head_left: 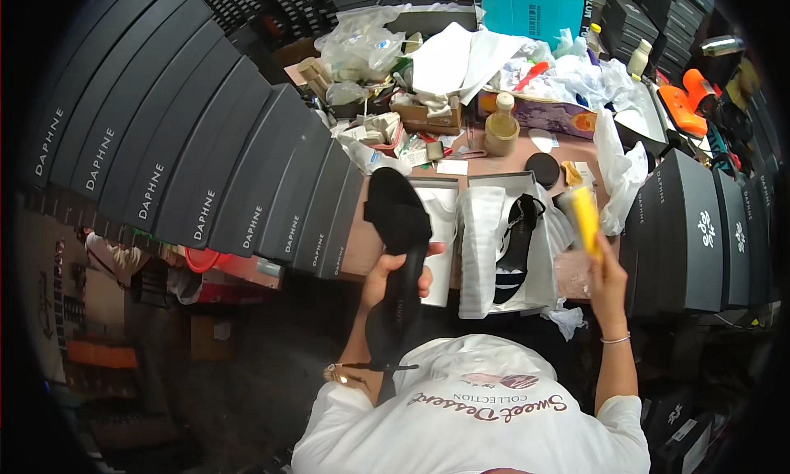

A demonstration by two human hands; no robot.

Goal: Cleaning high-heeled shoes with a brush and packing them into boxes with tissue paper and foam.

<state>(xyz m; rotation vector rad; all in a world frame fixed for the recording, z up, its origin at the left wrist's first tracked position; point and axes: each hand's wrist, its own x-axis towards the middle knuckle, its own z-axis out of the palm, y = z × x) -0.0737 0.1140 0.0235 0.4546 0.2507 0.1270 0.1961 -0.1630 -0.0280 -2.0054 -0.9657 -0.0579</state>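
My left hand (383,280) is closed around the middle of a black sandal (398,217), held up left of the open shoebox with its broad strap end upward and a thin ankle strap hanging near my wrist. In my right hand (608,281) is a yellow-handled brush (586,220), raised at the box's right side; its pale head is blurred. A second black sandal (515,256) lies in the white-lined shoebox (544,264), beside ribbed white padding (480,256). Left of that box sits a white box lid (442,242), partly covered by the raised sandal.
Dark grey shoeboxes (234,157) rise in a long row at left; more shoeboxes (676,235) stand at right. Behind the open box are a bottle in a tan holder (501,132), a black round lid (542,169), a plastic bag (619,174) and piled white paper (461,58).
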